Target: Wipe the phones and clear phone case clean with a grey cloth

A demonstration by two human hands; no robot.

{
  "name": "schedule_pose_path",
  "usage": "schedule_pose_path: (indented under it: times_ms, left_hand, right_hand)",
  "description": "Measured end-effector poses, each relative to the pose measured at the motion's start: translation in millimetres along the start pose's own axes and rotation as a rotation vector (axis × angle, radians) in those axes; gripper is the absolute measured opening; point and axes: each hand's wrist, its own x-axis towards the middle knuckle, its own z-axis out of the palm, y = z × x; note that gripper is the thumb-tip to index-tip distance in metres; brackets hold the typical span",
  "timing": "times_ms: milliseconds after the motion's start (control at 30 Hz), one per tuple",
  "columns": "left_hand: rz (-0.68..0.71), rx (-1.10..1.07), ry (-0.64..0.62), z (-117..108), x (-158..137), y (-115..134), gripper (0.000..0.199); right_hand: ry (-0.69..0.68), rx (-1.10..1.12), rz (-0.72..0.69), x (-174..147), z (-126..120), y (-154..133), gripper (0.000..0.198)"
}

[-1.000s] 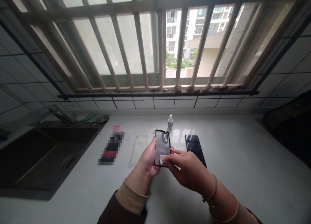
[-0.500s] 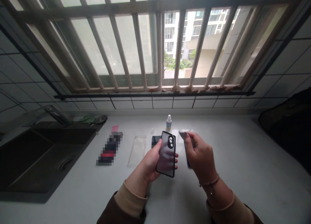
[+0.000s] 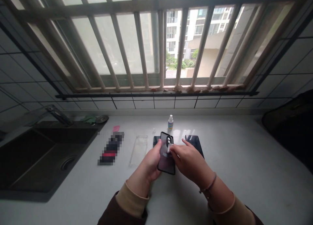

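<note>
My left hand (image 3: 153, 160) is wrapped round a smoky, see-through phone case (image 3: 166, 163) with a black rim, tilted upright above the counter. Its camera cut-outs face me near the top. Pinched in the fingers of my right hand (image 3: 187, 155) is a small whitish cloth (image 3: 170, 148), which lies against the case just below the cut-outs. Behind the case, a dark phone-like slab (image 3: 156, 140) shows only in part. Another dark phone (image 3: 195, 143) lies on the counter, partly covered by my right hand.
A clear phone case (image 3: 139, 150) lies on the white counter (image 3: 244, 173), left of my hands. Further left are a pink slip (image 3: 116, 128) and a blurred-out dark item (image 3: 111, 149). A small white bottle (image 3: 170, 122) stands behind; a sink (image 3: 46, 156) is at left, a black bag (image 3: 290, 120) at right.
My right hand has moved left with the cloth, from beside the case onto its back. The phone at right is now more exposed. My left hand holds nearly the same place.
</note>
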Motion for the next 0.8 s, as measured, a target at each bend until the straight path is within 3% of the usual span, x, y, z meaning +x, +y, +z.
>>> schedule_pose_path:
  times_ms: [267, 400, 500, 600, 700, 800]
  left_hand:
    - [0.092, 0.092, 0.158, -5, 4, 7, 0.065]
    - [0.110, 0.093, 0.173, -4, 4, 10, 0.062]
    - [0.079, 0.075, 0.124, -2, 4, 10, 0.060]
    - [0.115, 0.100, 0.115, -2, 3, 10, 0.049]
    - [0.104, 0.164, 0.104, -2, 1, 9, 0.045]
    - [0.062, 0.205, 0.063, -4, 0, 8, 0.044]
  right_hand:
    - [-0.073, 0.104, -0.172, -6, -9, -9, 0.017]
    - [-0.094, 0.169, -0.090, -6, -12, -13, 0.018]
    - [-0.054, 0.365, 0.045, -3, -16, -11, 0.020]
    - [0.094, 0.547, 0.254, 0, -15, -4, 0.027]
    - [0.366, 0.622, 0.484, 1, -8, 9, 0.039]
    - [0.575, 0.674, 0.612, 1, 1, 24, 0.049]
